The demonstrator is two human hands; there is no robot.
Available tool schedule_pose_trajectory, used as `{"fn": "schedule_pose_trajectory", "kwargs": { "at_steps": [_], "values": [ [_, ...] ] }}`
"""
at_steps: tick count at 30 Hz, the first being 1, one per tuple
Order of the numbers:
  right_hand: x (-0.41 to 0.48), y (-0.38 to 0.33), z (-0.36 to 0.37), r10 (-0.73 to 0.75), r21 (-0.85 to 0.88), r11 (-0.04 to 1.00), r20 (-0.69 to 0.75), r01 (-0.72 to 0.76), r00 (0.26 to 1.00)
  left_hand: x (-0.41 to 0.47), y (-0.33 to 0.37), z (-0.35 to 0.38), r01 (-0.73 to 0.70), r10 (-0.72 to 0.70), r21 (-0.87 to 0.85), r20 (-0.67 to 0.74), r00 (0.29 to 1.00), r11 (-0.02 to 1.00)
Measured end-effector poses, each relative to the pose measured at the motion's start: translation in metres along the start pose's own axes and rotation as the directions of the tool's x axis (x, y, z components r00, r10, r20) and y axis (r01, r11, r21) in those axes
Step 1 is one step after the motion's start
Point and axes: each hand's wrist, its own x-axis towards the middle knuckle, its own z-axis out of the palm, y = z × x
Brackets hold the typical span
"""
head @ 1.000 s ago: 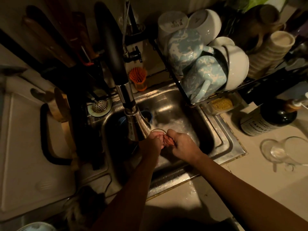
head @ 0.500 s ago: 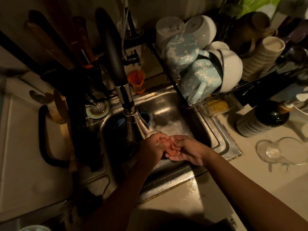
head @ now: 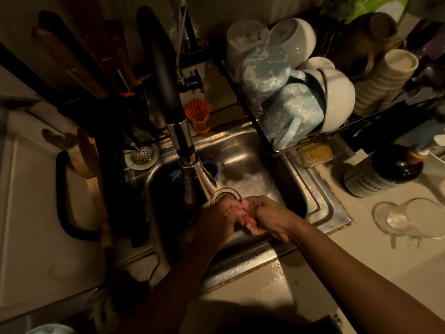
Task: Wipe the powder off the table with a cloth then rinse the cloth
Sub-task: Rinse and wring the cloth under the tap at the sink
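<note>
Both my hands meet over the steel sink [head: 320, 203], right below the pull-down faucet head [head: 192, 179]. My left hand [head: 214, 220] comes in from the lower left and my right hand [head: 272, 218] from the lower right. A small pinkish-red cloth [head: 240, 213] is bunched between them. Both hands close on it, and my fingers hide most of it. Water glistens on the basin floor behind my hands. The beige counter [head: 272, 285] in front of the sink is wet near the rim.
A dish rack with blue marbled mugs [head: 289, 116] and white bowls overhangs the sink's right side. On the right counter stand a dark bottle [head: 382, 174] and a clear glass jug [head: 409, 218]. An orange brush [head: 198, 116] and a strainer [head: 142, 154] sit behind the sink.
My hands stay under the faucet and rub the cloth. The right hand opened over it briefly, then closed on it again, and both hands shifted slightly right.
</note>
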Motion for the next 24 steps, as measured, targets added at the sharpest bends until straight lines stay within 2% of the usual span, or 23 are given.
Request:
{"fn": "schedule_pose_trajectory", "kwargs": {
  "at_steps": [3, 6, 9, 13, 16, 18, 21, 23, 24],
  "values": [
    [0.005, 0.007, -0.001, -0.237, -0.334, 0.925, -0.131, 0.182, 0.963, 0.000, 0.010, 0.011, 0.195, -0.205, -0.171, -0.043, 0.978, 0.966],
    [0.008, 0.009, 0.004, -0.528, -0.646, 0.693, -0.154, 0.319, 0.835, 0.001, 0.022, 0.015, 0.255, -0.335, -0.338, -0.202, 0.920, 0.906],
    [0.010, 0.010, -0.001, -0.675, -0.766, 0.506, -0.066, 0.396, 0.735, 0.007, 0.025, 0.016, 0.272, -0.362, -0.420, -0.150, 0.920, 0.866],
    [0.013, 0.008, -0.005, -0.724, -0.802, 0.409, 0.006, 0.436, 0.690, 0.019, 0.028, 0.012, 0.387, -0.487, -0.548, -0.044, 0.872, 0.742],
    [0.016, 0.014, -0.003, -0.697, -0.758, 0.466, 0.003, 0.457, 0.717, 0.025, 0.027, 0.007, 0.416, -0.475, -0.465, -0.011, 0.880, 0.782],
    [0.014, 0.016, 0.001, -0.601, -0.709, 0.567, -0.008, 0.419, 0.799, 0.026, 0.027, 0.001, 0.424, -0.456, -0.407, 0.021, 0.890, 0.809],
    [0.010, 0.013, 0.006, -0.467, -0.641, 0.688, -0.032, 0.340, 0.884, 0.022, 0.026, -0.010, 0.473, -0.441, -0.351, 0.172, 0.881, 0.808],
    [0.011, 0.006, 0.006, -0.374, -0.522, 0.806, -0.084, 0.279, 0.924, 0.018, 0.023, -0.016, 0.455, -0.393, -0.347, 0.236, 0.889, 0.820],
    [0.013, 0.004, 0.005, -0.326, -0.432, 0.866, -0.107, 0.251, 0.939, 0.018, 0.019, -0.018, 0.427, -0.370, -0.327, 0.224, 0.902, 0.843]
  ]
}}
